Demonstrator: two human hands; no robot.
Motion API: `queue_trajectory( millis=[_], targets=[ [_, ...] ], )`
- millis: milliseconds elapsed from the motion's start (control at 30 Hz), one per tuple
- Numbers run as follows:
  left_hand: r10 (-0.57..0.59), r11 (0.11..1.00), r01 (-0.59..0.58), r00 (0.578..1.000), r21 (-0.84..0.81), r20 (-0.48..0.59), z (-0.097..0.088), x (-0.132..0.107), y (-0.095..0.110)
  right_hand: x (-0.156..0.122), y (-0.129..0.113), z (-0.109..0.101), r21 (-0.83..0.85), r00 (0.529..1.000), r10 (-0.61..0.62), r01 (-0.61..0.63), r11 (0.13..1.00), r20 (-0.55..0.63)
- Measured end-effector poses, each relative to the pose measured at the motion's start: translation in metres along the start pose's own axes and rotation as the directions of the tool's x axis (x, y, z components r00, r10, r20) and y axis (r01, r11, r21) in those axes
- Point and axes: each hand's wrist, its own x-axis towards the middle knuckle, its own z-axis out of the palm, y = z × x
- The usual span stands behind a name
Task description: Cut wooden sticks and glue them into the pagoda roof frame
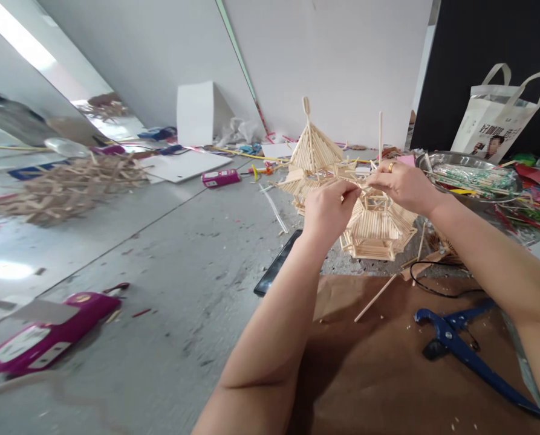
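a small model of pale wooden sticks, many-sided with a sloping roof, sits on the gray floor, right of center, just beyond a brown sheet. both bare hands meet at its top. the left hand has its fingertips pinched together at the left of the top; the right hand, a gold ring on one finger, is bent in a similar pinch from the right. i cannot tell whether either grasps a piece. an upright stick rises behind the right hand; what supports it is hidden. just behind and left stands a tower of the same sticks, with a pointed roof. a phone lies near the left forearm. on the sheet are a loose stick and, at right, a blue cutter. farther right, a metal bowl holds wrapped material, with a white bag behind it. at far left are a purple device and a blurred wooden lattice.
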Motion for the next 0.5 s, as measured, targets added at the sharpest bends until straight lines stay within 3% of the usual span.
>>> queue_trajectory(
  millis=[100,200,400,500],
  targets=[
    [-0.025,0.999,0.026,0.998,0.027,-0.049,0.005,0.001,-0.002,-0.002,0.008,0.007,0.080,0.988,0.053,-0.042,0.996,-0.143],
    [-0.107,0.993,0.110,0.991,0.047,-0.075,0.007,0.002,-0.001,-0.005,0.016,0.013,0.109,0.946,0.190,-0.167,0.980,-0.262],
    [-0.172,0.984,0.174,0.983,0.035,-0.063,0.010,0.004,0.002,-0.002,0.024,0.018,0.055,0.871,0.376,-0.378,0.924,-0.315],
    [-0.190,0.982,0.190,0.981,0.009,-0.045,0.012,0.003,0.002,-0.001,0.031,0.019,0.145,0.819,0.488,-0.466,0.873,-0.303]
  ],
)
